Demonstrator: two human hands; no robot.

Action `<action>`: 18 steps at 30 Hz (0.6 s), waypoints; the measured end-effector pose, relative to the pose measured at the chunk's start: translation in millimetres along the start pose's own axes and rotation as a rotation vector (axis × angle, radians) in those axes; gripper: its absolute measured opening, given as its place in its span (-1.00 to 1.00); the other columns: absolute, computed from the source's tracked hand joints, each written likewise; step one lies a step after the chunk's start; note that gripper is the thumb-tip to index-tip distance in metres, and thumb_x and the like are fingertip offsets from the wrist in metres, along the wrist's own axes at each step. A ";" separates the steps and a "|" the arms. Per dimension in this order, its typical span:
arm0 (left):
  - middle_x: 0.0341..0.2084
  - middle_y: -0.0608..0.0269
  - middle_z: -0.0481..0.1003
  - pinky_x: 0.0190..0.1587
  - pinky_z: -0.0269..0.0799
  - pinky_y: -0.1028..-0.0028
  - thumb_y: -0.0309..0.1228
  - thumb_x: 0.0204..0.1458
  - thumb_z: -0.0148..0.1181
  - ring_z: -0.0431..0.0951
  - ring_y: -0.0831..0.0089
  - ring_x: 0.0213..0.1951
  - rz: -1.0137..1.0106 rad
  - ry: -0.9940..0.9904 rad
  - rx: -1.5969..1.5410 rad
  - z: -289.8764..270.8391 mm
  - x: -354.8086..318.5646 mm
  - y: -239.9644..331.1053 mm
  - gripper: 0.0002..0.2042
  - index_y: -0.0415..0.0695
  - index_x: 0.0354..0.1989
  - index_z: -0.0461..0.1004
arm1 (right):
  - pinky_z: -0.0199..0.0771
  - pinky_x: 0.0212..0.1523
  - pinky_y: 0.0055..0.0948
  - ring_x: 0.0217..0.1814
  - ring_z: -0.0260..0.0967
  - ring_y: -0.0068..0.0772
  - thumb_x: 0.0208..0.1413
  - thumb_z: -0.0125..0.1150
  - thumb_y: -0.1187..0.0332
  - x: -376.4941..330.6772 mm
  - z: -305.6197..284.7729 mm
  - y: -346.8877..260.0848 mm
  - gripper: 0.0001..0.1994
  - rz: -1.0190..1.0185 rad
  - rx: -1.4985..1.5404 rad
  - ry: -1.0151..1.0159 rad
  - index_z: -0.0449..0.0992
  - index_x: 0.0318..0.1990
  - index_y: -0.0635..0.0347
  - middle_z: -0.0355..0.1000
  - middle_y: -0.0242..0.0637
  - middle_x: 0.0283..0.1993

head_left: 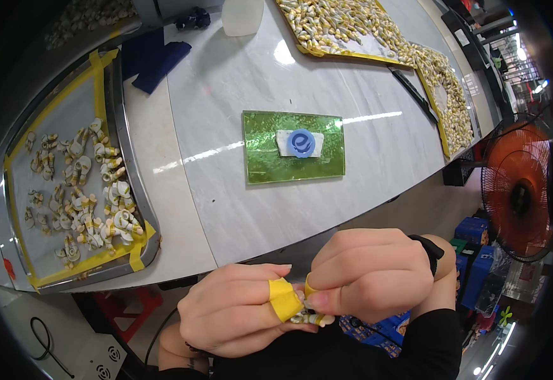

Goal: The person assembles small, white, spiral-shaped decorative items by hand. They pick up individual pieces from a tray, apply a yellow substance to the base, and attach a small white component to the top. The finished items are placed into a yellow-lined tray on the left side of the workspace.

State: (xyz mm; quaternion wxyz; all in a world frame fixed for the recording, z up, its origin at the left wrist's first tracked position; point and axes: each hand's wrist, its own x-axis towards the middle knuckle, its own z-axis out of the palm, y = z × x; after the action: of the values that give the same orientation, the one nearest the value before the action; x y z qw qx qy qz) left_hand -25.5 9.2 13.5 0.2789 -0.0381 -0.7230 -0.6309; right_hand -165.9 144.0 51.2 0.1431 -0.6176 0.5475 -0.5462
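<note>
Both hands meet below the table's front edge, pinching one small white and yellow part (311, 318) between them. My left hand (238, 310) has yellow tape wrapped round a fingertip and presses on the part from the left. My right hand (371, 272) is curled over it from the right, also with yellow tape on a finger, and a black band sits at that wrist. Most of the part is hidden by the fingers.
A green mat (293, 147) with a white pad and a blue ring-shaped tool (302, 143) lies mid-table. A metal tray (127, 164) on the left holds several white and yellow parts. Yellow-edged sheets (365, 57) piled with parts lie at the back right. An orange fan (518, 190) stands right.
</note>
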 end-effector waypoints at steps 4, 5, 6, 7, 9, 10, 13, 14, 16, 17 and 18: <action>-0.42 0.14 0.54 -0.25 0.59 0.33 -0.49 -0.37 0.49 0.57 0.26 -0.38 0.026 -0.017 0.005 -0.5 1.0 -0.9 -0.70 -0.20 -0.41 0.51 | 0.46 -0.59 -0.45 -0.56 0.41 -0.25 -0.19 0.29 0.64 -0.3 -0.5 -0.7 -0.87 0.011 -0.009 0.012 0.43 -0.51 0.34 0.44 -0.14 -0.50; -0.41 0.14 0.54 -0.25 0.59 0.34 -0.48 -0.37 0.49 0.57 0.26 -0.38 0.027 -0.017 0.009 0.0 1.0 -1.9 -0.69 -0.20 -0.40 0.50 | 0.46 -0.59 -0.45 -0.56 0.41 -0.26 -0.19 0.30 0.64 -1.3 -0.2 -0.9 -0.87 0.014 -0.014 0.018 0.43 -0.50 0.34 0.44 -0.15 -0.50; -0.40 0.14 0.54 -0.25 0.58 0.34 -0.47 -0.37 0.49 0.57 0.27 -0.38 0.029 -0.017 0.012 0.8 1.2 -2.9 -0.68 -0.21 -0.39 0.50 | 0.46 -0.57 -0.46 -0.55 0.41 -0.27 -0.18 0.28 0.63 -2.6 -0.7 -1.0 -0.88 0.006 -0.027 0.016 0.44 -0.47 0.36 0.43 -0.14 -0.48; -0.39 0.14 0.54 -0.25 0.58 0.34 -0.47 -0.37 0.49 0.57 0.27 -0.38 0.030 -0.017 0.015 1.7 1.7 -3.6 -0.67 -0.21 -0.38 0.50 | 0.45 -0.55 -0.46 -0.53 0.40 -0.28 -0.17 0.25 0.62 -4.1 -1.1 -1.2 -0.89 -0.002 -0.042 0.014 0.44 -0.44 0.38 0.43 -0.13 -0.46; -0.38 0.14 0.55 -0.25 0.57 0.34 -0.47 -0.38 0.50 0.57 0.27 -0.36 -0.017 0.006 0.025 1.5 3.6 -2.5 -0.65 -0.22 -0.37 0.49 | 0.45 -0.48 -0.48 -0.49 0.38 -0.30 -0.13 0.17 0.60 -4.2 -1.6 0.2 -0.87 -0.043 -0.091 0.007 0.46 -0.36 0.45 0.42 -0.12 -0.40; -0.37 0.14 0.55 -0.24 0.57 0.34 -0.47 -0.39 0.50 0.56 0.27 -0.35 -0.040 0.018 0.031 2.3 4.0 -1.7 -0.64 -0.22 -0.36 0.48 | 0.45 -0.46 -0.48 -0.48 0.37 -0.31 -0.12 0.15 0.59 -3.7 -1.2 -0.1 -0.85 -0.059 -0.125 0.013 0.46 -0.34 0.48 0.41 -0.11 -0.39; -0.36 0.08 0.55 -0.24 0.56 0.36 -0.48 -0.36 0.48 0.56 0.26 -0.33 0.055 0.121 0.063 7.3 -0.1 -9.0 -0.62 -0.23 -0.31 0.46 | 0.45 -0.47 -0.49 -0.52 0.37 -0.33 -0.15 0.21 0.59 0.6 0.4 -6.3 -0.85 -0.082 -0.229 0.060 0.49 -0.36 0.46 0.42 -0.14 -0.43; -0.36 0.07 0.54 -0.24 0.55 0.37 -0.49 -0.35 0.48 0.56 0.25 -0.33 0.098 0.133 0.069 7.4 -0.2 -10.5 -0.61 -0.23 -0.30 0.45 | 0.44 -0.48 -0.49 -0.53 0.37 -0.33 -0.16 0.23 0.59 -0.9 1.2 -5.2 -0.85 -0.096 -0.230 0.058 0.49 -0.36 0.45 0.42 -0.15 -0.44; -0.37 0.02 0.54 -0.24 0.52 0.35 -0.53 -0.25 0.40 0.56 0.23 -0.33 0.024 0.115 -0.041 6.6 0.4 -9.1 -0.64 -0.28 -0.25 0.42 | 0.43 -0.49 -0.50 -0.53 0.37 -0.34 -0.18 0.28 0.59 -0.7 0.7 -6.0 -0.83 -0.043 -0.163 0.070 0.51 -0.36 0.42 0.43 -0.16 -0.45; -0.37 0.01 0.54 -0.24 0.51 0.35 -0.54 -0.23 0.39 0.56 0.23 -0.33 -0.041 0.113 -0.125 6.4 -0.5 -8.7 -0.66 -0.30 -0.25 0.42 | 0.42 -0.49 -0.50 -0.53 0.37 -0.34 -0.19 0.30 0.59 0.8 -0.1 -7.5 -0.82 0.022 -0.091 0.081 0.51 -0.35 0.40 0.43 -0.17 -0.45; -0.37 0.01 0.54 -0.24 0.50 0.35 -0.55 -0.20 0.37 0.56 0.23 -0.32 -0.107 0.112 -0.209 6.2 -1.7 -8.1 -0.67 -0.32 -0.24 0.41 | 0.41 -0.49 -0.51 -0.52 0.38 -0.34 -0.19 0.31 0.59 2.1 -1.3 -8.7 -0.81 0.086 -0.019 0.092 0.52 -0.34 0.39 0.44 -0.17 -0.44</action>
State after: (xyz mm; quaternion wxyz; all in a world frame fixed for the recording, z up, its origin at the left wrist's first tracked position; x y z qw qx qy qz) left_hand -29.6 13.8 5.2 0.2795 0.0070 -0.6374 -0.7180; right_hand -162.8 145.9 59.5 0.1356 -0.5690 0.5847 -0.5621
